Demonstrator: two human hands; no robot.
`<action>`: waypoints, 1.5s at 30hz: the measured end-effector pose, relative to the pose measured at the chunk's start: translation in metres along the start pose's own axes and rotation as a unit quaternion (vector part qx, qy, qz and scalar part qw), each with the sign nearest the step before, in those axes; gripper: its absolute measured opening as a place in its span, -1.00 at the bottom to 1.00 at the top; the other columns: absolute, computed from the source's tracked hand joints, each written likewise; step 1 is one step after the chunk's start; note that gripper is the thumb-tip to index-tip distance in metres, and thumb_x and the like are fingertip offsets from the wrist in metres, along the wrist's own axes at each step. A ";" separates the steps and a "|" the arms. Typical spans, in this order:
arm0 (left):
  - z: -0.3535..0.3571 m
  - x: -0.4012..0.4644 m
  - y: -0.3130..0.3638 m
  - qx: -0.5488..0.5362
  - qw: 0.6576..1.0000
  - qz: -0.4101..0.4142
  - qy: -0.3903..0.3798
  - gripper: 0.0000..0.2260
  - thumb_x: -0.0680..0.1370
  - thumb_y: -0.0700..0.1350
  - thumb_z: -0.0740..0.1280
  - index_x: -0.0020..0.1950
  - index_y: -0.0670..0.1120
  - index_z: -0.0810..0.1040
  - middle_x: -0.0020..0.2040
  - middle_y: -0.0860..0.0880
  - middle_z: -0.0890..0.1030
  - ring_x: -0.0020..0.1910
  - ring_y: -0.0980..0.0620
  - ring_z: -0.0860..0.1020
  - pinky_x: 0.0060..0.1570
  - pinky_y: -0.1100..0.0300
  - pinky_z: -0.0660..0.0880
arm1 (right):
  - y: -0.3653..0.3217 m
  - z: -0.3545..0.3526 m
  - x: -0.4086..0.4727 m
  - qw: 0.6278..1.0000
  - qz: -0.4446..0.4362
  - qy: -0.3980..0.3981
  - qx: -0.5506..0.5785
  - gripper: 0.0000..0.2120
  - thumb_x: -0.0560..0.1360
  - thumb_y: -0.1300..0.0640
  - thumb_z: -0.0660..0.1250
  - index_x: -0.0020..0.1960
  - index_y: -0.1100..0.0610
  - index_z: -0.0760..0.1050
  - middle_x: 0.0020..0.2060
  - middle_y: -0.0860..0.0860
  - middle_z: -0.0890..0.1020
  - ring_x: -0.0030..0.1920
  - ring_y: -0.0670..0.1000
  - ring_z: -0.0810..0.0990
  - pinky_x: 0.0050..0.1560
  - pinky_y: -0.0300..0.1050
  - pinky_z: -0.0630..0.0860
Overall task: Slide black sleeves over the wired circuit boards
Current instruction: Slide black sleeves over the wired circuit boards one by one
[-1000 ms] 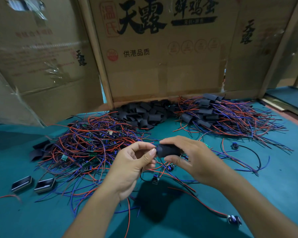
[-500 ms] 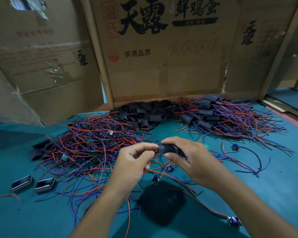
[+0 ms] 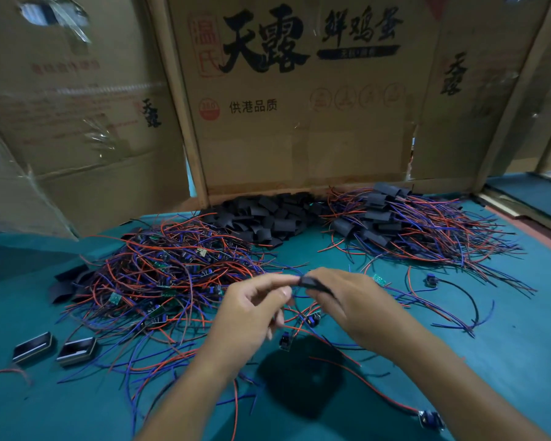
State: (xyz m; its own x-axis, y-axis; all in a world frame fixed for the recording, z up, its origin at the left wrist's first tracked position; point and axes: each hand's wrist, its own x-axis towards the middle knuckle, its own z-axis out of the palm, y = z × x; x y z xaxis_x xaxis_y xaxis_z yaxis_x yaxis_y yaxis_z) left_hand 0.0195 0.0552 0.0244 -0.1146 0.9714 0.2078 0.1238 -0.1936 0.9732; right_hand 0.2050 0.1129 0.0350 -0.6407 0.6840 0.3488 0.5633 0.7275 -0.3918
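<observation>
A black sleeve (image 3: 312,284) is being pinched above the counter (image 3: 506,345) by the right hand (image 3: 360,303), long axis lying left-to-right, while wires at its left mouth are being pinched by the left hand (image 3: 252,313).

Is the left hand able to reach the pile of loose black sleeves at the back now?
Probably not yet: the left hand pinches wires at the sleeve held by the right hand. The sleeve pile lies uncovered.

Bare teal mat (image 3: 506,361) right and near; wire heaps (image 3: 159,281) left, cardboard wall (image 3: 299,138) behind.
</observation>
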 end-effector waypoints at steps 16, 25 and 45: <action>-0.032 0.027 -0.038 0.522 0.819 0.224 0.083 -0.97 0.55 -0.15 0.40 -0.03 -0.07 0.61 -0.20 0.05 0.57 -0.19 0.01 0.56 -0.30 0.13 0.55 | 0.111 -0.044 0.186 0.959 0.239 0.065 -0.139 -0.60 0.57 -0.05 0.22 0.28 0.19 0.37 0.19 0.25 0.56 0.21 0.26 0.53 0.23 0.14 0.44; -0.045 0.029 -0.043 0.524 0.821 0.205 0.091 -0.97 0.55 -0.16 0.38 -0.09 -0.06 0.61 -0.24 0.06 0.57 -0.24 0.06 0.56 -0.26 0.21 0.52 | 0.036 0.095 0.216 0.947 0.319 -0.014 -0.036 -0.67 0.51 -0.12 0.37 -0.09 0.18 0.51 -0.16 0.08 0.62 -0.27 0.13 0.55 -0.29 -0.09 0.44; -0.006 0.021 -0.030 0.565 0.782 0.257 0.060 -0.84 0.41 -0.14 0.45 -0.27 -0.07 0.47 -0.33 -0.01 0.52 -0.30 -0.10 0.50 -0.37 0.10 0.41 | -0.012 0.007 0.024 0.668 0.258 -0.002 0.698 -0.75 0.60 0.38 0.01 0.17 0.28 0.40 -0.14 0.25 0.65 -0.33 0.05 0.53 -0.45 -0.19 0.39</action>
State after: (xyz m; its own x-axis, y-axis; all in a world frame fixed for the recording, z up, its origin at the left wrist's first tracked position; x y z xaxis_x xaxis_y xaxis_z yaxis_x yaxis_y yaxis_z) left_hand 0.0075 0.0804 -0.0003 0.1533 0.7722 0.6166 0.9679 -0.2432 0.0639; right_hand 0.1794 0.1199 0.0424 -0.5525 0.8216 -0.1403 -0.3236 -0.3665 -0.8723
